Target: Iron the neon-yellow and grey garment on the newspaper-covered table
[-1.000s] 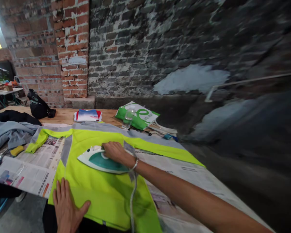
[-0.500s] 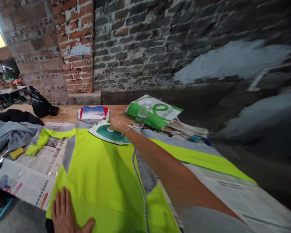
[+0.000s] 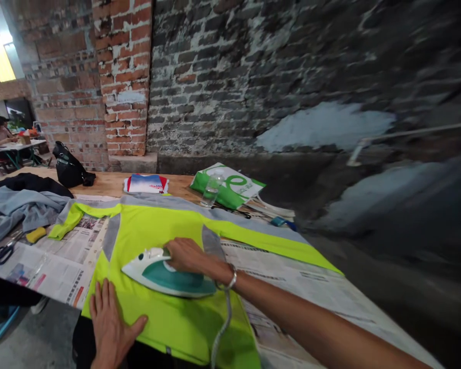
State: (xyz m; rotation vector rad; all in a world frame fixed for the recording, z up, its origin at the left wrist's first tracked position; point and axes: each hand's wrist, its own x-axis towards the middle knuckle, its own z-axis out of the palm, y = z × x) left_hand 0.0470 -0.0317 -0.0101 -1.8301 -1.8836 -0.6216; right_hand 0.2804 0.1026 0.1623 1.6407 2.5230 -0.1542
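While the right hand [image 3: 188, 256] clenches a steam iron [image 3: 172, 277], hiding most of its handle, the left hand [image 3: 109, 323] rests open, fingers spread, on a hi-vis garment [image 3: 157, 225]. The garment lies across newspaper [image 3: 61, 271] on a wooden table [image 3: 107, 187], its near end cut off by the frame.

Right hand [image 3: 188, 255] grips white-and-teal steam iron [image 3: 172, 275] on fluorescent yellow hi-vis shirt [image 3: 153, 230]; left hand [image 3: 111, 323] lies flat on shirt, newspaper [image 3: 57, 274] beneath.
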